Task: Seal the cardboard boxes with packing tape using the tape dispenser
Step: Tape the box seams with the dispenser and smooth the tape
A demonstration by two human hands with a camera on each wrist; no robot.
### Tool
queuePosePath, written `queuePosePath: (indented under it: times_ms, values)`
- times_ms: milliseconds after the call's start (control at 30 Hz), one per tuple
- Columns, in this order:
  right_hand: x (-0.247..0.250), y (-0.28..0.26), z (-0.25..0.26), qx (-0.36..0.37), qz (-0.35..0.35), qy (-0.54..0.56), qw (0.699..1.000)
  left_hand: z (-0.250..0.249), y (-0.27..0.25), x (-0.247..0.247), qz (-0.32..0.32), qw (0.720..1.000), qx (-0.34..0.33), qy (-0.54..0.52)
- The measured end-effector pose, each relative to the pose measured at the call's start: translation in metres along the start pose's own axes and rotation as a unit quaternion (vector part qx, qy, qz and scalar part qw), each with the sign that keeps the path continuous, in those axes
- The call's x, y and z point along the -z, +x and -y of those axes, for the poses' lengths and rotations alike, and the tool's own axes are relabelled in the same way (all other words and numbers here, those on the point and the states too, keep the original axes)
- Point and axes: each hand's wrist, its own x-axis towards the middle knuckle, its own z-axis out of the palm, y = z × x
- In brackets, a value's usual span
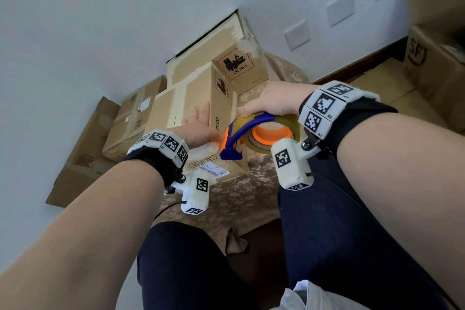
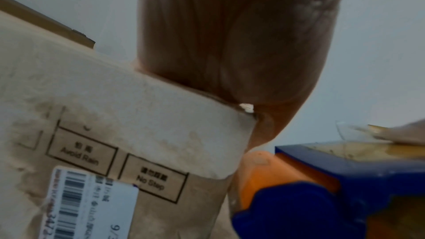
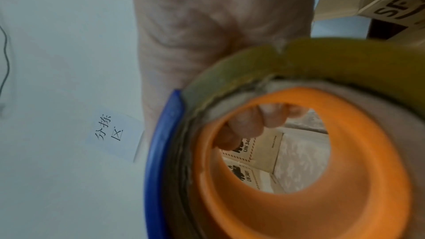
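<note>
A long cardboard box [image 1: 193, 100] marked PICO lies on a patterned cloth in front of me, with tape over its near end [image 2: 161, 108]. My left hand [image 1: 198, 126] lies flat on the box top with straight fingers. My right hand [image 1: 274, 100] grips the blue and orange tape dispenser [image 1: 254, 133] with its yellowish tape roll [image 3: 345, 55]; fingertips [image 3: 253, 124] show through the orange core. The dispenser's blue blade end [image 2: 310, 197] sits at the box's near right corner. A second box [image 1: 239, 63] with a UN 3481 label stands behind.
More cardboard boxes [image 1: 130, 118] lie at the left by the white wall [image 1: 125, 20]. An SF-marked box [image 1: 432, 58] stands at the right. The patterned cloth [image 1: 239, 199] covers the low surface. My knees in dark trousers [image 1: 339, 234] are below the hands.
</note>
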Motion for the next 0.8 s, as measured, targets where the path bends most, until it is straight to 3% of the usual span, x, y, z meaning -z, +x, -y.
queuePosePath:
  times_ms: [233, 667, 800]
  values:
    - [0.011, -0.001, 0.024, -0.019, -0.010, 0.002, 1.000, -0.003, -0.001, 0.000, -0.007, 1.000, -0.007, 0.017]
    - [0.018, 0.004, 0.061, -0.029, 0.049, -0.073, 0.996, -0.004, -0.006, 0.001, -0.016, 0.999, -0.012, 0.037]
    - [0.019, 0.009, 0.068, -0.054, 0.030, -0.070, 0.996, -0.005, -0.007, 0.001, -0.017, 0.999, -0.011, 0.041]
